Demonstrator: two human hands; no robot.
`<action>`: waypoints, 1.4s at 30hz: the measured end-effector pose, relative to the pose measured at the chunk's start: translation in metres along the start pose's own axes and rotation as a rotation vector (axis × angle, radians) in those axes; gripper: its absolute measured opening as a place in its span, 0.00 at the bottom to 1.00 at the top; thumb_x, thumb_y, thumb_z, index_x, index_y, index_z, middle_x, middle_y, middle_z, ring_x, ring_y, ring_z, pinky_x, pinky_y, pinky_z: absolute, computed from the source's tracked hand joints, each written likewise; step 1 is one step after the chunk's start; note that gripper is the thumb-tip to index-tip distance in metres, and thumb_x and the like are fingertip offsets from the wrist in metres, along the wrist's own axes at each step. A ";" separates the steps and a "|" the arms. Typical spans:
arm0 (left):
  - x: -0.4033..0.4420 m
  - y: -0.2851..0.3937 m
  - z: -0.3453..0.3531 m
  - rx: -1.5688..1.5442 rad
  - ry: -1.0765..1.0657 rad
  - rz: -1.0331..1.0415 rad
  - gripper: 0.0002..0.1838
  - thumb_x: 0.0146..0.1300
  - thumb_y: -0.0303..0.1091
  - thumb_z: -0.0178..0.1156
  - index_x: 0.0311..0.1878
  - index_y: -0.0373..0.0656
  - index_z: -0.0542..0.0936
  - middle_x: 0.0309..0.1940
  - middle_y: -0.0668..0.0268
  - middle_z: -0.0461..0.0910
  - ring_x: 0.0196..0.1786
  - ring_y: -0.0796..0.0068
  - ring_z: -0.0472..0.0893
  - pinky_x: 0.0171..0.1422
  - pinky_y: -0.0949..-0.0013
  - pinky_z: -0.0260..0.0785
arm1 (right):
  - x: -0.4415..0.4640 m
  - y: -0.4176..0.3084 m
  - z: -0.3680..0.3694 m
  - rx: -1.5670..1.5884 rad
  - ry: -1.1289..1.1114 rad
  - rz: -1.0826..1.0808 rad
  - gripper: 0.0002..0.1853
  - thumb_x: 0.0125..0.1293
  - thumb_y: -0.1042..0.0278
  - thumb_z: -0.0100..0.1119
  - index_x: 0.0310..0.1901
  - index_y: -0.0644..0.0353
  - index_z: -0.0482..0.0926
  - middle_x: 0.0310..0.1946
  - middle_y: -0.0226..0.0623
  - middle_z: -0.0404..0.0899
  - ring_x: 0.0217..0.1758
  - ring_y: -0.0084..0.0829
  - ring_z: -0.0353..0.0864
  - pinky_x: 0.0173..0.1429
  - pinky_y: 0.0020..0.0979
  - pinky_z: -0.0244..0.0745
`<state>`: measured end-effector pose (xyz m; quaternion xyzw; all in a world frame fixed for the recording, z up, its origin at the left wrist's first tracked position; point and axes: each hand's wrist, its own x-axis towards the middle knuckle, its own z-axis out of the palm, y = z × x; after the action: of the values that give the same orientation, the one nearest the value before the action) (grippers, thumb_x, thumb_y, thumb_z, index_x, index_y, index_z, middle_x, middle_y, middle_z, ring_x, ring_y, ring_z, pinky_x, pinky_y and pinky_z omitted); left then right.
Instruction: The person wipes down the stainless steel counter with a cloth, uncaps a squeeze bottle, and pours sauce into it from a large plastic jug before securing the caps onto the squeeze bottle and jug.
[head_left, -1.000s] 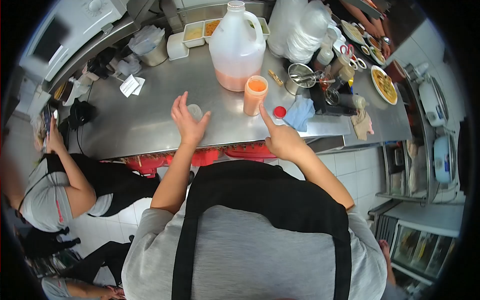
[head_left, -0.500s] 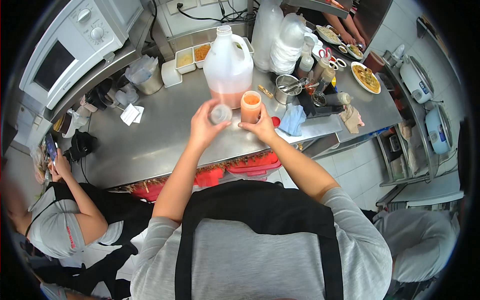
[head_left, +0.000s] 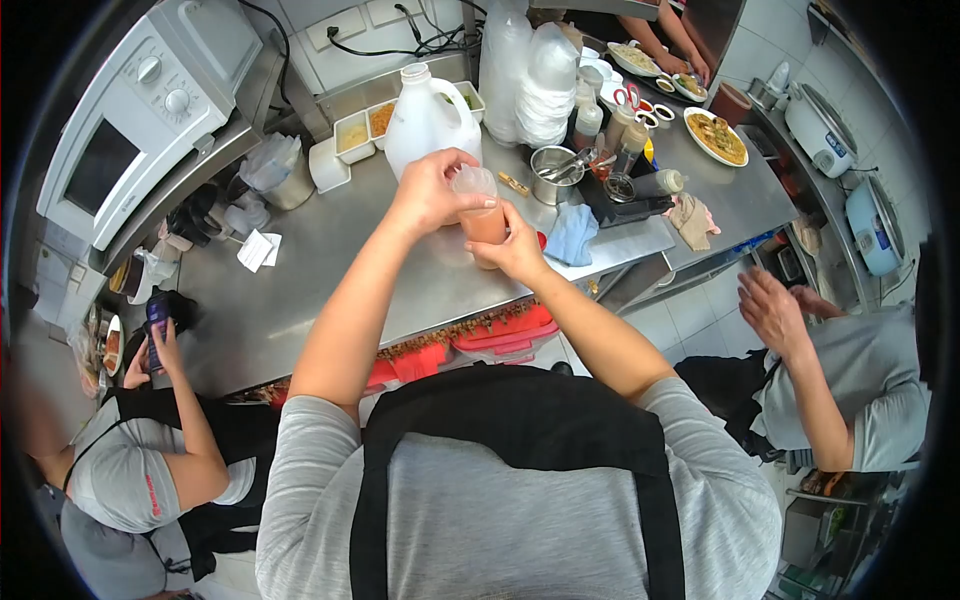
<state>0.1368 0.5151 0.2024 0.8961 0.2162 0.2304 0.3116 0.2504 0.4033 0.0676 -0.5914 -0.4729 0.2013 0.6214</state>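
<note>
My right hand [head_left: 515, 247] is wrapped around a clear bottle [head_left: 485, 228] of orange sauce, held upright above the steel counter. At its mouth, my left hand [head_left: 437, 192] grips a translucent plastic lid [head_left: 474, 181], fingers closed around the rim. The lid sits on or just over the bottle's top; the exact contact is hidden by my fingers. Directly behind stands a big white plastic jug [head_left: 420, 125] with a handle, its lower part covered by my left hand. A small red cap [head_left: 541, 240] shows partly beside my right hand.
Food trays [head_left: 352, 135] line the back wall. A metal pot [head_left: 557, 172] with utensils, a blue cloth [head_left: 572, 235] and a black caddy [head_left: 625, 205] of bottles stand to the right. One co-worker [head_left: 840, 350] is at my right, another [head_left: 150, 450] at my left holds a phone.
My left hand has brought the lid from beside the bottle over onto its mouth. The view has shifted slightly, and the co-worker at right has turned with hands raised into view.
</note>
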 end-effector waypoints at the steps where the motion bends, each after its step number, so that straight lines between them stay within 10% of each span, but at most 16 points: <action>1: -0.001 0.002 -0.005 -0.012 0.000 -0.014 0.29 0.38 0.38 0.80 0.47 0.44 0.81 0.35 0.70 0.80 0.38 0.79 0.75 0.48 0.73 0.71 | 0.000 -0.007 -0.002 -0.021 0.000 0.011 0.43 0.44 0.61 0.77 0.63 0.57 0.66 0.51 0.40 0.78 0.53 0.32 0.78 0.57 0.33 0.73; 5: -0.005 0.001 -0.022 -0.102 -0.009 -0.010 0.28 0.39 0.37 0.80 0.46 0.44 0.82 0.34 0.73 0.79 0.37 0.81 0.73 0.48 0.74 0.70 | 0.000 -0.020 0.003 0.127 -0.027 0.004 0.45 0.44 0.60 0.77 0.64 0.59 0.65 0.53 0.40 0.76 0.55 0.32 0.77 0.58 0.34 0.72; 10: -0.011 0.000 -0.045 -0.513 -0.286 0.099 0.36 0.46 0.25 0.70 0.61 0.44 0.67 0.58 0.64 0.76 0.57 0.75 0.72 0.67 0.66 0.60 | -0.002 -0.039 0.010 0.273 -0.148 0.094 0.45 0.45 0.63 0.76 0.65 0.60 0.62 0.54 0.39 0.74 0.56 0.30 0.74 0.60 0.33 0.70; 24: -0.039 -0.008 -0.044 -0.262 0.147 -0.073 0.38 0.34 0.40 0.78 0.52 0.49 0.73 0.38 0.67 0.74 0.39 0.76 0.73 0.45 0.70 0.71 | -0.005 -0.044 0.036 0.118 -0.099 0.015 0.40 0.46 0.67 0.75 0.61 0.60 0.63 0.51 0.38 0.73 0.52 0.29 0.75 0.56 0.32 0.71; 34: -0.043 -0.012 -0.062 -0.719 -0.190 0.173 0.39 0.40 0.20 0.56 0.63 0.48 0.65 0.55 0.62 0.74 0.58 0.72 0.73 0.67 0.66 0.62 | -0.010 -0.064 0.043 0.372 -0.169 0.070 0.41 0.47 0.71 0.74 0.62 0.59 0.61 0.52 0.36 0.72 0.53 0.29 0.74 0.57 0.32 0.71; 42: -0.039 -0.021 -0.062 -0.641 -0.179 0.153 0.40 0.42 0.23 0.64 0.63 0.49 0.64 0.54 0.64 0.73 0.58 0.75 0.71 0.65 0.67 0.60 | -0.010 -0.059 0.041 0.357 -0.178 0.100 0.40 0.47 0.72 0.74 0.62 0.58 0.61 0.52 0.35 0.72 0.53 0.28 0.74 0.57 0.32 0.71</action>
<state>0.0662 0.5379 0.2210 0.7830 0.0368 0.2297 0.5768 0.1932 0.4045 0.1124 -0.4743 -0.4529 0.3641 0.6613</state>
